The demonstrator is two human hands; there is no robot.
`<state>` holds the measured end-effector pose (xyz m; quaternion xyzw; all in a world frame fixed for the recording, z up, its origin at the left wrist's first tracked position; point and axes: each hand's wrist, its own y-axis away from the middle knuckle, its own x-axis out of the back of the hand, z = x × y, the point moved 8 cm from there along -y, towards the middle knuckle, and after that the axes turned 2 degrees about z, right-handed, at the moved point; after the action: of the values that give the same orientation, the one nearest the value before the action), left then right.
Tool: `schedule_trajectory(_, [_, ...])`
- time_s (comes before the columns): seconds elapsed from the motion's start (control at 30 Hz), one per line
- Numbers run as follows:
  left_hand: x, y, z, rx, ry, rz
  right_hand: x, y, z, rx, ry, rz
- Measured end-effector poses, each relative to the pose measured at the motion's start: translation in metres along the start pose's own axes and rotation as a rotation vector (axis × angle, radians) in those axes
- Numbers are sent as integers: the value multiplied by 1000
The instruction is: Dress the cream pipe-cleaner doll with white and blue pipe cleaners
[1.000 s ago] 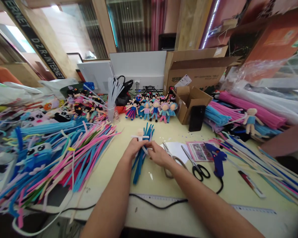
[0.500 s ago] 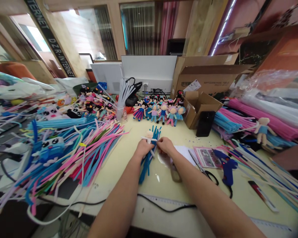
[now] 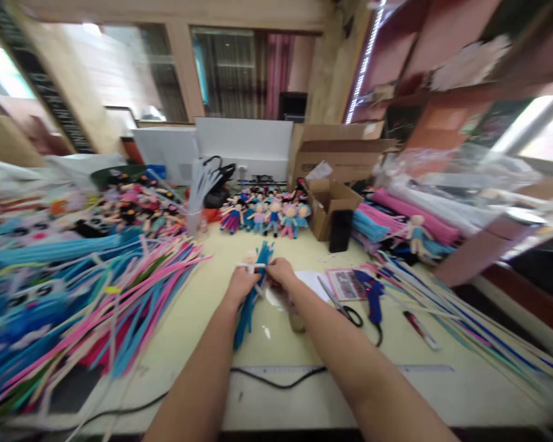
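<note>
My left hand (image 3: 240, 283) and my right hand (image 3: 280, 272) meet over the yellow table (image 3: 203, 319), both closed on a small unfinished doll (image 3: 251, 261) with a pale head and white pipe-cleaner arms. Under my hands lies a bundle of blue pipe cleaners (image 3: 251, 294). The picture is blurred by motion.
A big heap of coloured pipe cleaners (image 3: 96, 294) fills the left. Finished dolls (image 3: 267, 215) stand at the back by cardboard boxes (image 3: 332, 166). Scissors (image 3: 345, 307), a blue glue gun (image 3: 373, 291) and a card lie to the right. A ruler and a black cable run along the front edge.
The view has swung to the right and blurred. My hands stay together on the doll above the blue bundle.
</note>
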<state>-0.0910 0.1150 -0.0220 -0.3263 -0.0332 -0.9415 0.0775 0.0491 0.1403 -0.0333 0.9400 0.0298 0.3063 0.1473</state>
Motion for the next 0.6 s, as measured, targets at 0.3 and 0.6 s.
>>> schedule_trajectory(0.3, [-11,0,5,-35,-84,-70,59,8,4,-2,-62,247])
schedule_trajectory(0.6, [16,24,38,-75,175,37,159,57,-44,347,-267,473])
